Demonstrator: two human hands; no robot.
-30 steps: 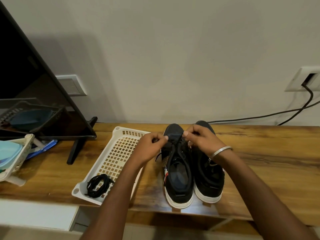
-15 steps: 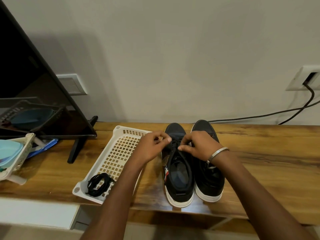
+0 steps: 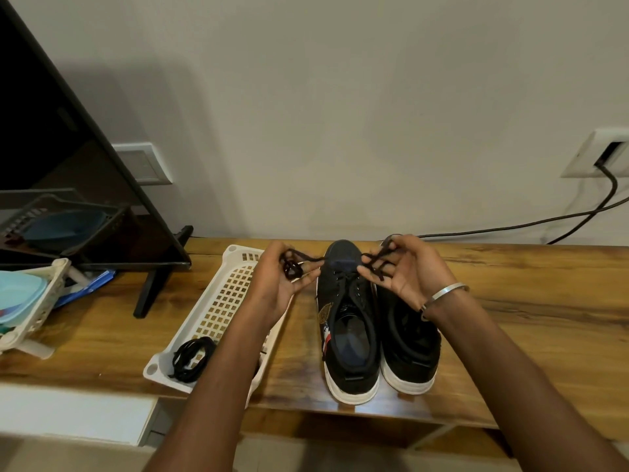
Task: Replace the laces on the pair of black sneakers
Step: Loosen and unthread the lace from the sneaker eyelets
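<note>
Both ends of the thin black lace (image 3: 343,272) are now drawn outward, pinched by left hand (image 3: 282,281) and right hand (image 3: 408,274), across the left black canvas sneaker (image 3: 350,321).

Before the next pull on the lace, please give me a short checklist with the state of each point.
1. Left hand grips one lace end: ok.
2. Right hand grips the other end: ok.
3. Lace is out of every eyelet of the left shoe: not ok, it runs through the eyelets near the toe.
4. Right shoe has its lace out: cannot tell.
5. Spare laces lie ready in the tray: ok.
6. Both shoes stand flat on the table: ok.
</note>
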